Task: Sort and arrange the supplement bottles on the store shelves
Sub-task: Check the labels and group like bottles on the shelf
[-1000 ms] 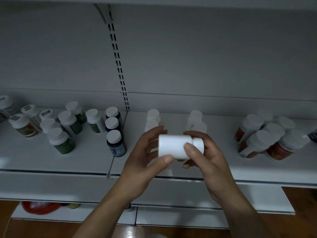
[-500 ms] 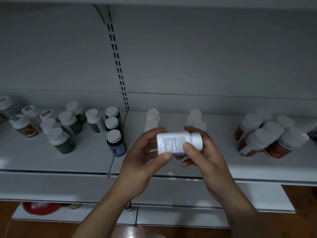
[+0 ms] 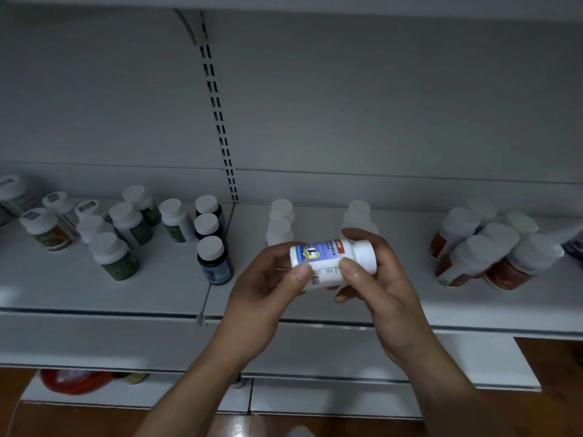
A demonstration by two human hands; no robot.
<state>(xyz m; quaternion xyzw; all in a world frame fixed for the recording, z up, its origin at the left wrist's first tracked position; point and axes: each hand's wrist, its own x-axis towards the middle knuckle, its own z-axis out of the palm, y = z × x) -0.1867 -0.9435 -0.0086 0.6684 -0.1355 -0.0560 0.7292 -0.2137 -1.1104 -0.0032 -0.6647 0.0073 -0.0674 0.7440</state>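
**Both hands gripped one white bottle in front of the shelf**

The left hand [image 3: 262,288] and the right hand [image 3: 378,288] together held a white supplement bottle [image 3: 331,257] on its side, in the air in front of the shelf's middle. The left hand's thumb pressed the label near a barcode while its fingers curled behind the base. The right hand's thumb lay on the label next to the cap, and its fingers wrapped round the cap end, which pointed right. A blue and yellow picture on the label faced upward.

Behind the hands, two pairs of plain white bottles [image 3: 279,222] stood on the pale grey shelf [image 3: 94,288]; the hands partly hid them. To the left, across a seam between two shelf boards, three dark bottles with blue labels [image 3: 213,260] stood in a row running front to back. Further left was a looser group of green-labelled bottles [image 3: 115,257]. At the right, several red-labelled bottles [image 3: 473,250] were crowded close together, some leaning.

The flat grey back panel [image 3: 378,105] rose behind the shelf, split by a slotted upright [image 3: 217,115]. The light was dim. Beneath the shelf's front edge lay a lower shelf [image 3: 315,395] with a red object [image 3: 72,381] at its left end, too shadowed to identify. A brown wooden floor [image 3: 552,351] showed at the bottom right.
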